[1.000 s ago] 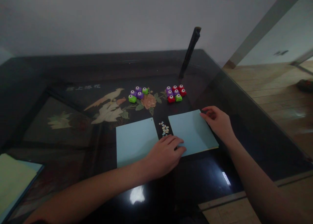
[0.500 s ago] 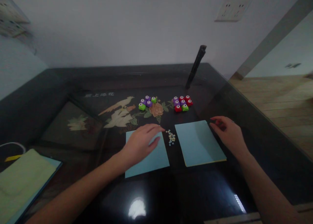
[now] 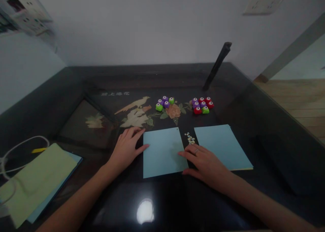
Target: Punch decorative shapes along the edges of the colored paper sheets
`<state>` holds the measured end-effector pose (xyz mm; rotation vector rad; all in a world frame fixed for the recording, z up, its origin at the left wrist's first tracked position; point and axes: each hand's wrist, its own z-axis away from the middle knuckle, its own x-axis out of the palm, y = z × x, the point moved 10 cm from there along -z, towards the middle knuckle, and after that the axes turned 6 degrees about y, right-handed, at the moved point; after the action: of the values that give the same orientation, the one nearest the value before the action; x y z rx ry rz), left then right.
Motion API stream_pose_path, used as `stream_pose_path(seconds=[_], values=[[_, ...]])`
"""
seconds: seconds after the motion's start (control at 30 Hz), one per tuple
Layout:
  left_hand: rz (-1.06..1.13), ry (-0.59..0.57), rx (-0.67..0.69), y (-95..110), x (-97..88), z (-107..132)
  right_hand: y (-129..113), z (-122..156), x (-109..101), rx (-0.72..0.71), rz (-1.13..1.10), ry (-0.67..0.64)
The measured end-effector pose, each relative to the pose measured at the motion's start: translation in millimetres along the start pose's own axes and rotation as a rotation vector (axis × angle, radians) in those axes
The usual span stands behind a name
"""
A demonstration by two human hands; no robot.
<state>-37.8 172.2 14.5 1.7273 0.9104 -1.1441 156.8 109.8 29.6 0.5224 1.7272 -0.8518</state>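
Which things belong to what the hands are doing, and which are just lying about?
Seemingly in use:
Left blue sheet, left hand at its left edge, right hand at its right
Perhaps the right blue sheet and the tiny pale pieces between them

Seemingly uninvolved:
Toys with eyes
Black stick
Yellow-green paper
White cable

Single head-worn view, near and above the hands [image 3: 125, 146], forward and down over table [image 3: 119, 201] to wall [image 3: 152, 25]
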Motion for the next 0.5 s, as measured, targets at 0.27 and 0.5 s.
stream_pose_path(seconds=[0.27,0.5], values=[[0.059,-0.018,0.001,-0.6,2.7,-2.2,2.0,4.0,14.1,-0.027,0.078,0.010],[0.169,-0.020,0.000,0.4,4.8,-7.3,4.1,4.2,11.9,-0.002,0.038,0.013]])
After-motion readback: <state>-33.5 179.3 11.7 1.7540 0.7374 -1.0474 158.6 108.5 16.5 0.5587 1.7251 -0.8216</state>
